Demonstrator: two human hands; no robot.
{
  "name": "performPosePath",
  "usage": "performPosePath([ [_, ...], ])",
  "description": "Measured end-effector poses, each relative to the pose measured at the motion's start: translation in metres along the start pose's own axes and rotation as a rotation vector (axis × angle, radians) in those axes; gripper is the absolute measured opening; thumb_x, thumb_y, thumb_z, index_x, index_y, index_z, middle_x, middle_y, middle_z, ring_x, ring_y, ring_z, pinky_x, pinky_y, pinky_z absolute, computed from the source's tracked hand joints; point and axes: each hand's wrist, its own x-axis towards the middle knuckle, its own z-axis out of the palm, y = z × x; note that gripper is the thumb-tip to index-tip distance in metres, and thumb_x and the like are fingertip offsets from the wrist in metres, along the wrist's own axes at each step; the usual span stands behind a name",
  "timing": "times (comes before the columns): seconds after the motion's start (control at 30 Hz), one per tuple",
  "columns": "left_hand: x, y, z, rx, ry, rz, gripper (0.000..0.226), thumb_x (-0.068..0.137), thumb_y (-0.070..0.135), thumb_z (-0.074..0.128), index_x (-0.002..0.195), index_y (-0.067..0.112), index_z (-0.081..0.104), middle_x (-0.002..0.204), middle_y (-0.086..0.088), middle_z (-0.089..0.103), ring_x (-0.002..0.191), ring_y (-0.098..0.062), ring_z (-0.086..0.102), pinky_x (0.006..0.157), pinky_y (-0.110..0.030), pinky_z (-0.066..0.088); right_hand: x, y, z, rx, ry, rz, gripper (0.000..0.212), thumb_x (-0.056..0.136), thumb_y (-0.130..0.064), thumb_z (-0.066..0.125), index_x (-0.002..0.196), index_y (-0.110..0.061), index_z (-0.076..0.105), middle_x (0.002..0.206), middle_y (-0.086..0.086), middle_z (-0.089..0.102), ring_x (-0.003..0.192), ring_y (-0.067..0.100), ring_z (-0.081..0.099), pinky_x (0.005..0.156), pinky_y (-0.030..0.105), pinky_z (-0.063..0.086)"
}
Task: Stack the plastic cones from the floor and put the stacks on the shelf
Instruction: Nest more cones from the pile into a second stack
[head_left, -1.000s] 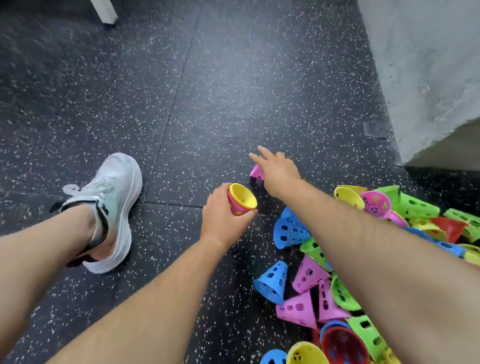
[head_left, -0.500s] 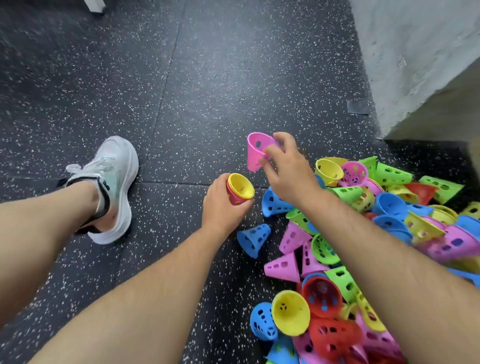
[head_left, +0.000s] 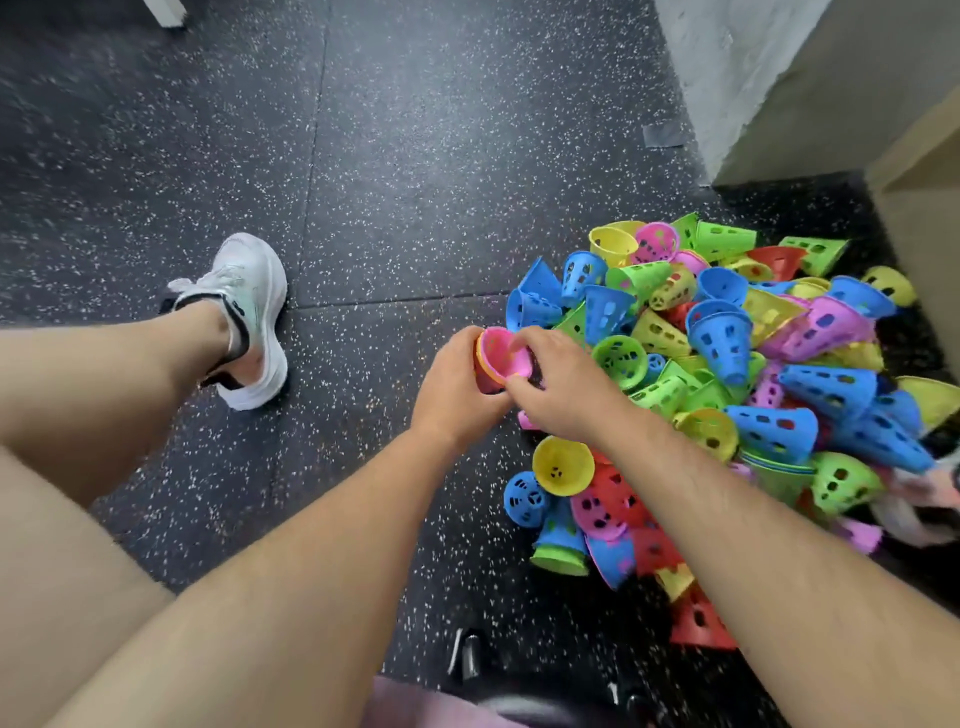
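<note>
Head view: left hand grips a small stack, pink cone topmost; right hand pinches its rim, seating it. The pile lies right, unsorted. I judge the task barely begun.

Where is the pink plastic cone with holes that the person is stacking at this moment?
In the head view, the pink plastic cone is at centre, held between the left hand and right hand, just left of the cone pile.
</note>
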Motion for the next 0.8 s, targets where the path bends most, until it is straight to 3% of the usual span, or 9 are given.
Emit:
performPosePath([
  [0.17, -0.029, -0.009, 0.006, 0.031, -0.084, -0.012, 0.059, 0.062, 0.054, 0.082, 0.11, 0.034, 0.053, 0.107, 0.011, 0.065, 0.096, -0.012, 0.065, 0.083, -0.034, 0.054, -0.034, 0.006, 0.006, 0.013, -0.082, 0.026, 0.046, 0.083, -0.032, 0.056, 0.128, -0.023, 0.053, 0.12, -0.003, 0.058, 0.118, 0.018, 0.05, 0.098, 0.032, 0.039],
  [0.3, -0.044, -0.022, 0.008, 0.111, -0.151, -0.01, 0.054, 0.071, 0.036, 0.087, 0.111, 0.03, 0.052, 0.105, 0.012, 0.062, 0.096, -0.015, 0.064, 0.084, -0.038, 0.054, -0.064, 0.016, 0.005, -0.094, -0.077, 0.01, 0.049, 0.084, -0.025, 0.058, 0.132, -0.019, 0.053, 0.13, 0.0, 0.057, 0.125, 0.02, 0.047, 0.102, 0.033, 0.037],
  [0.4, -0.054, -0.03, 0.009, 0.134, -0.172, -0.026, 0.052, 0.073, 0.03, 0.086, 0.112, 0.027, 0.051, 0.105, 0.008, 0.063, 0.096, -0.018, 0.064, 0.086, -0.039, 0.053, -0.089, 0.028, 0.009, -0.22, -0.091, -0.076, 0.055, 0.082, -0.035, 0.063, 0.134, -0.023, 0.052, 0.132, -0.005, 0.056, 0.125, 0.018, 0.048, 0.105, 0.035, 0.037],
  [0.53, -0.067, -0.038, 0.009, 0.166, -0.191, -0.055, 0.056, 0.073, 0.029, 0.085, 0.116, 0.026, 0.05, 0.11, 0.006, 0.063, 0.098, -0.019, 0.064, 0.087, -0.038, 0.053, -0.105, 0.038, 0.026, -0.431, -0.189, -0.096, 0.083, 0.079, -0.057, 0.065, 0.149, -0.022, 0.037, 0.148, -0.003, 0.043, 0.136, 0.02, 0.037, 0.116, 0.038, 0.028],
  [0.7, -0.083, -0.042, 0.018, 0.113, -0.161, -0.082, 0.056, 0.072, 0.027, 0.084, 0.115, 0.029, 0.049, 0.109, 0.009, 0.062, 0.098, -0.015, 0.064, 0.086, -0.037, 0.053, -0.098, 0.037, 0.044, -0.58, -0.2, -0.063, 0.089, 0.078, -0.04, 0.064, 0.156, -0.026, 0.024, 0.159, 0.003, 0.027, 0.142, 0.025, 0.028, 0.118, 0.039, 0.019],
  [0.8, -0.092, -0.045, 0.023, 0.093, -0.156, -0.088, 0.056, 0.069, 0.03, 0.084, 0.113, 0.031, 0.05, 0.106, 0.014, 0.061, 0.097, -0.014, 0.064, 0.084, -0.037, 0.053, -0.094, 0.036, 0.046, -0.651, -0.174, -0.022, 0.09, 0.079, -0.037, 0.066, 0.156, -0.03, 0.021, 0.158, 0.006, 0.027, 0.14, 0.028, 0.028, 0.116, 0.041, 0.022],
])
